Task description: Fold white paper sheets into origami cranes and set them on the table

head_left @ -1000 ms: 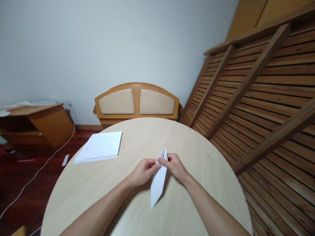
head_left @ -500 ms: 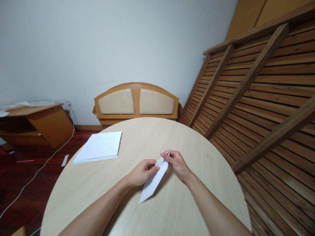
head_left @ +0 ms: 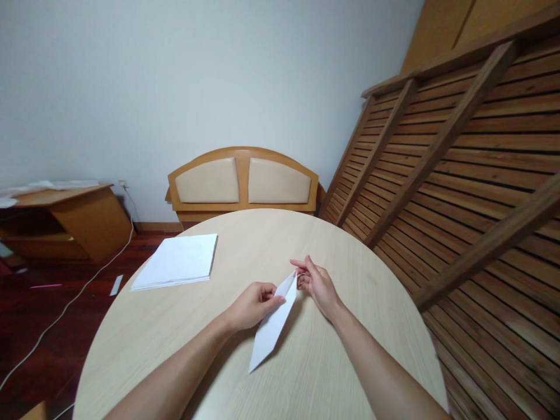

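Pinching the slim, pointed, folded white paper [head_left: 272, 333] in my left hand [head_left: 250, 307], tilted over the round pale-wood worktop [head_left: 376, 291]. My right hand [head_left: 322, 289] is up at the far tip, thumb and index spread; can't tell if the curled fingers grip it. Imo, pinch the side firmly but lightly, and handle that tip gently so nothing creases crooked.

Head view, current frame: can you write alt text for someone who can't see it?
The left hand pinches folded white paper over a round table; the right hand is at the paper's upper tip, grip unclear. A paper stack lies at the table's left, with a headboard beyond and a slatted frame tilted at right.
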`<control>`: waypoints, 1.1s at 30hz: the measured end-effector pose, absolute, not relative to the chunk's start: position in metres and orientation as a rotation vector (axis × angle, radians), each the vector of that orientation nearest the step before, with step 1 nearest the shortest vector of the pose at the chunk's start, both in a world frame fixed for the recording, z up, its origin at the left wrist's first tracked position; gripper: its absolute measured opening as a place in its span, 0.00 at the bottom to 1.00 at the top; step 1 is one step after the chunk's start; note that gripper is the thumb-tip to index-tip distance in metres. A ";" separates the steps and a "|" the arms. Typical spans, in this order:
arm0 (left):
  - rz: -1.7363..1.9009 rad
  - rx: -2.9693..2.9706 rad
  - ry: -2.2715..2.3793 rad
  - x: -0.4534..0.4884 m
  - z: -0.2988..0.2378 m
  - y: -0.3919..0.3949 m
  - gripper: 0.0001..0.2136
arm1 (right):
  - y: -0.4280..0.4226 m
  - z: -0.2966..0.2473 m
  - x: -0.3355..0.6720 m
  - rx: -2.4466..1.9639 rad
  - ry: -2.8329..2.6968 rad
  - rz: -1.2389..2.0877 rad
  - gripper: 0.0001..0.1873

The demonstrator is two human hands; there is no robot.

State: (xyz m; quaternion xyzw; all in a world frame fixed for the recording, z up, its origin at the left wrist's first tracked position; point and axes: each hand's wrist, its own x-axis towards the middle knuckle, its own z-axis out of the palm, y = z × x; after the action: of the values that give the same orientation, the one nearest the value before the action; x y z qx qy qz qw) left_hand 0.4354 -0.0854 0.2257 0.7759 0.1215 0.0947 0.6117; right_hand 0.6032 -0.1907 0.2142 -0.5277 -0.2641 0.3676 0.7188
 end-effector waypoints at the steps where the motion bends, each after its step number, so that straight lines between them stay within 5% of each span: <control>1: 0.278 1.772 0.299 0.437 0.225 -0.085 0.21 | -0.192 0.214 0.604 -1.150 -0.594 0.873 0.33; 14: 0.517 1.593 0.478 0.445 0.216 -0.076 0.22 | -0.190 0.207 0.592 -1.223 -0.981 0.917 0.22; 21: 0.520 1.520 0.541 0.446 0.214 -0.073 0.18 | -0.190 0.208 0.591 -1.214 -0.934 0.938 0.32; 33: 0.537 1.467 0.625 0.447 0.212 -0.072 0.18 | -0.187 0.200 0.592 -1.242 -0.869 0.882 0.30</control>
State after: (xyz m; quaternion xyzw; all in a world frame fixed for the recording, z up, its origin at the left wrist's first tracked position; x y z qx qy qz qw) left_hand 0.4473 -0.0715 0.2120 0.6500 0.2768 0.2378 0.6666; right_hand 0.5924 -0.1867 0.1996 -0.5445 -0.3808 0.3867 0.6395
